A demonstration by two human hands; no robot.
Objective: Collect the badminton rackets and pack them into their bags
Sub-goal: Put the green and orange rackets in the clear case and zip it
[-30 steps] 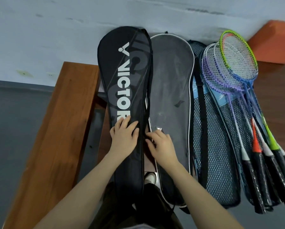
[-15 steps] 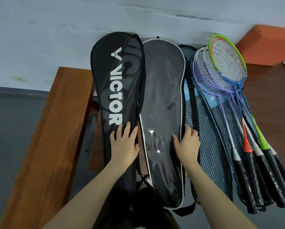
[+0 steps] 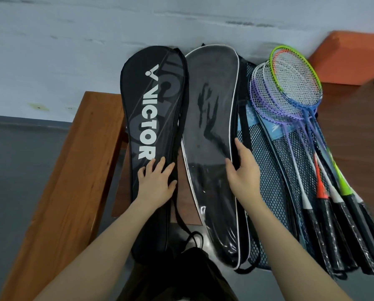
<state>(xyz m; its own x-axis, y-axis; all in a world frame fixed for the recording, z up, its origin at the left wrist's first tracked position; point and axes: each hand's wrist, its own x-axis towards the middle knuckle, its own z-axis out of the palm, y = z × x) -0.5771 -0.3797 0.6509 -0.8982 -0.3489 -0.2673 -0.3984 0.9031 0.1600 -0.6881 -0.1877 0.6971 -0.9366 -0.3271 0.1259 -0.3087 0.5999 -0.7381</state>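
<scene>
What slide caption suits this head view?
Left hand flat on the black Victor cover, right hand gripping edge of the grey cover, loose rackets alongside.

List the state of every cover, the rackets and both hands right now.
VICTOR cover: flat, logo up, left hand on its lower part.
grey cover: flat beside it, right hand at its right edge.
mesh cover: flat, partly under the grey cover, rackets on it.
rackets: bare, stacked, heads overlapping.
left hand: flat, fingers straight.
right hand: thumb on top; grip unclear.
</scene>
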